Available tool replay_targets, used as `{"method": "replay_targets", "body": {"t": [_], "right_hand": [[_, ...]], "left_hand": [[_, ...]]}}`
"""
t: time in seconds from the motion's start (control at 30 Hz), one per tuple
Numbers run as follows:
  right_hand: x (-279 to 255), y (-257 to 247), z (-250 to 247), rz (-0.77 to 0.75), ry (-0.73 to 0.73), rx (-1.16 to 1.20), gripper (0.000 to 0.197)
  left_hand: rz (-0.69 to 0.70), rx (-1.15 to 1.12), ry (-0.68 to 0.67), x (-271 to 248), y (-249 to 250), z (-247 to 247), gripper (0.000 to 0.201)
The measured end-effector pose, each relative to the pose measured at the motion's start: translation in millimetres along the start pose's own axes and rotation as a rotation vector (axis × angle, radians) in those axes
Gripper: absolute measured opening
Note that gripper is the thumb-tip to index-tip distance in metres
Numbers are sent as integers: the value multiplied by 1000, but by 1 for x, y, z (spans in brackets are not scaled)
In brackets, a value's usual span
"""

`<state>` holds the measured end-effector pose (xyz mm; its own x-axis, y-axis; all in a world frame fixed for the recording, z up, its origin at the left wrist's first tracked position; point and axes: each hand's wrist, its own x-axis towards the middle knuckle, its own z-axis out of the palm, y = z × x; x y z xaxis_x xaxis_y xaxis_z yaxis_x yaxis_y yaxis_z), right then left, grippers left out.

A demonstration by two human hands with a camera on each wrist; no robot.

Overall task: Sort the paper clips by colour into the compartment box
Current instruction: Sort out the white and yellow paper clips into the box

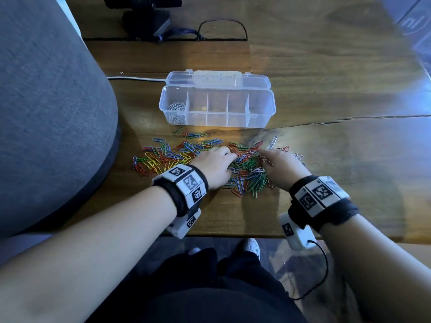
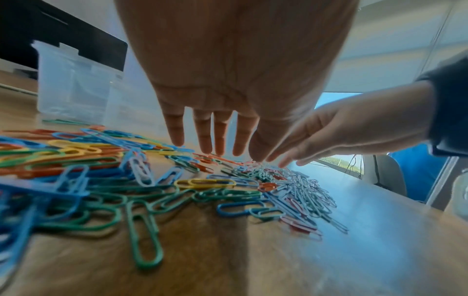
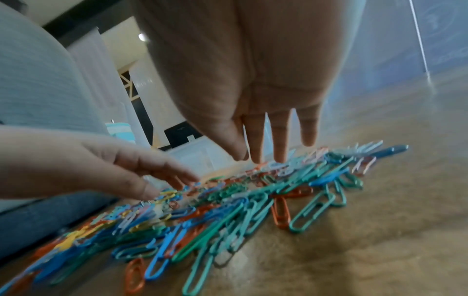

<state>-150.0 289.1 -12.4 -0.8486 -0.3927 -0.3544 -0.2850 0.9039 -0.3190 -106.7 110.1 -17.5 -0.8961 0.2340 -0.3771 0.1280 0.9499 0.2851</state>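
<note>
A loose pile of paper clips [image 1: 249, 167] in blue, green, red, yellow and white lies on the wooden table [image 1: 338, 164]. Behind it stands the clear compartment box [image 1: 273, 106] with its lid folded back. Only its leftmost compartment holds clips, which are white [image 1: 176, 111]. My left hand [image 1: 229, 157] reaches into the middle of the pile, its straight fingers [image 2: 217, 144] pointing down at the clips [image 2: 202, 183]. My right hand [image 1: 262, 152] touches the pile's right side with straight fingers [image 3: 279, 152]; the thumb lies close beside the index finger. Neither hand plainly holds a clip.
A grey cushioned seat [image 1: 46, 113] borders the table on the left. A black stand [image 1: 144, 17] and a looped black cable [image 1: 221, 29] are at the back, and a white cable [image 1: 137, 78] runs behind the box. The table's front edge [image 1: 233, 236] is close to my wrists.
</note>
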Motion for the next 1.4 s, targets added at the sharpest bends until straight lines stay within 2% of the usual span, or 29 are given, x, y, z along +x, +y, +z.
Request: {"method": "replay_targets", "body": {"t": [0.27,0.4,0.5,0.6,0.8,0.9,1.03,1.13,1.23,1.3,1.33,1.4], "right_hand": [[19,11,10,-1,0,-83,45],[21,14,8,-4,89,-30,37],[30,6,8,-31,147,13,26],[35,-2,10,-25,111,-42,22],[35,-1,10,13,98,-35,17],[32,2,8,48,153,136,14],[27,14,1,111,268,506,8],[20,22,1,194,216,994,20],[13,28,-1,318,130,1199,29],[7,29,-2,339,127,1138,29],[4,28,0,298,145,987,25],[-1,24,6,148,147,542,12]], "left_hand": [[-36,89,25,8,-19,1,38],[-36,5,86,5,-29,-2,37],[-11,-21,90,13,-20,-6,44],[-25,47,41,20,-13,-4,47],[-54,-8,116,19,-31,0,38],[-73,-23,150,17,-38,-1,32],[-70,-87,246,23,-33,-4,24],[-34,-106,250,34,-20,-6,26],[-23,-56,186,44,-10,-3,23],[-29,-37,159,48,-9,-1,16],[-41,-32,151,49,-10,-1,12],[-63,-21,132,52,-10,-1,7]]}}
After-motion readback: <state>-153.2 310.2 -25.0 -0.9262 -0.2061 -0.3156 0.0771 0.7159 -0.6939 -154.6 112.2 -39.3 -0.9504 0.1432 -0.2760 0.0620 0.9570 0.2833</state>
